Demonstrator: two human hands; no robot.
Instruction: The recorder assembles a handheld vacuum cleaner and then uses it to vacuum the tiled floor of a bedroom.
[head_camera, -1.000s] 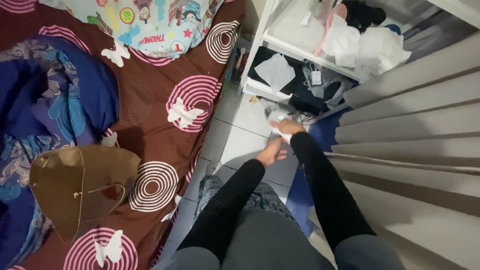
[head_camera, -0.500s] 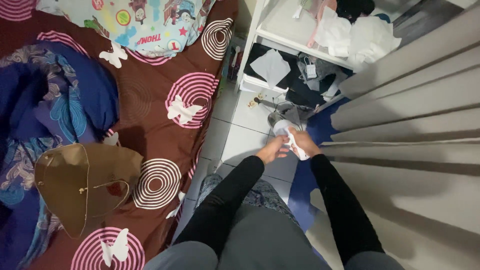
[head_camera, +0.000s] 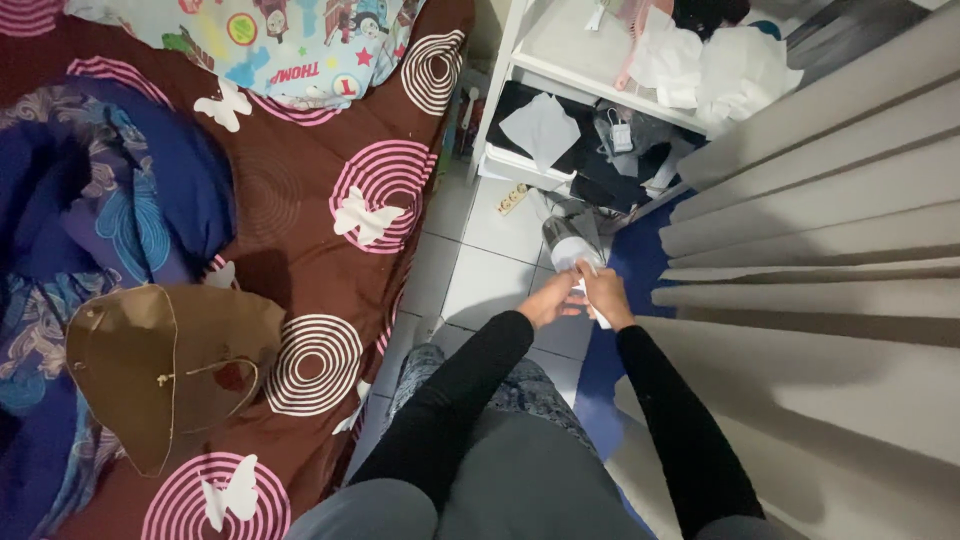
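Head view: hands (head_camera: 582, 296) grip handheld vacuum (head_camera: 572, 248) (shelf (head_camera: 590, 75) beyond).

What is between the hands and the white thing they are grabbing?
Nothing visible. The right hand is wrapped around the white handheld device, and the left hand touches its lower part, above the tiled floor.

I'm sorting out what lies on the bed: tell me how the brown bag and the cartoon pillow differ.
The brown bag is plain, one colour, with thin light stitching; the cartoon pillow is pale blue and covered in bright prints. The bag lies at the near end of the bed, partly on the blue blanket; the pillow sits at the far end. Both lie flat, away from both hands.
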